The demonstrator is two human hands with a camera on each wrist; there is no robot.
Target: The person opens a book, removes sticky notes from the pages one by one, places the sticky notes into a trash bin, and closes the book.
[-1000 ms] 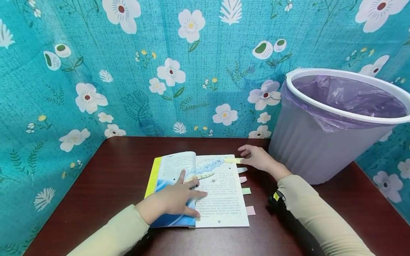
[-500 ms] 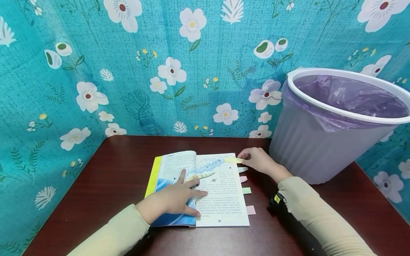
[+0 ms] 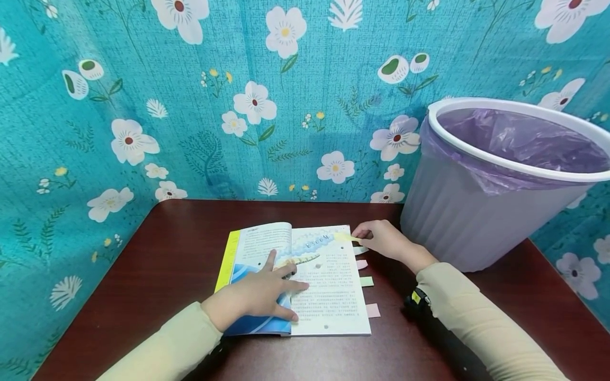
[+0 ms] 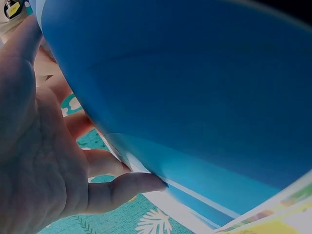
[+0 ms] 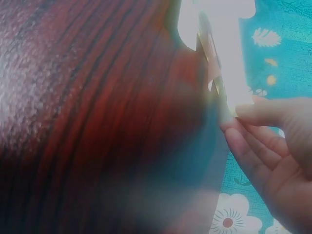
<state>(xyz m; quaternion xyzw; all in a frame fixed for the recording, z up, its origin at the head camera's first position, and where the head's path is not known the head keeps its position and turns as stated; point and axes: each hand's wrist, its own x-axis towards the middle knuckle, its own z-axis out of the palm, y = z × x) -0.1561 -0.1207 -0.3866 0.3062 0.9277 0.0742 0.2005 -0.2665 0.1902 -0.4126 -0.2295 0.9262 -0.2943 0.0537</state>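
Note:
An open book (image 3: 329,301) lies on the dark wooden table, printed text on its right page and a blue picture low on its left. My left hand (image 3: 259,293) rests across the middle fold with its fingers spread. In the left wrist view those fingers (image 4: 136,187) lie along the edge of the blue page. At the upper right corner of the page, my right hand (image 3: 381,235) pinches the outer end of a yellow sticky tab (image 3: 343,236) between thumb and fingertips. The right wrist view shows the thumb (image 5: 258,112) pressed against the fingers at the glare-washed page edge.
Below the yellow tab, a pale blue tab (image 3: 360,250), a green tab (image 3: 367,281) and pink tabs (image 3: 373,310) stick out from the book's right side. A grey bin (image 3: 457,211) with a purple liner stands behind the right hand. A flowered teal cloth (image 3: 295,159) hangs behind the table (image 3: 181,254).
My right hand's fingers, loosely extended at the yellow tab one second ago, have drawn together and now pinch its end. The left hand has stayed in place on the book.

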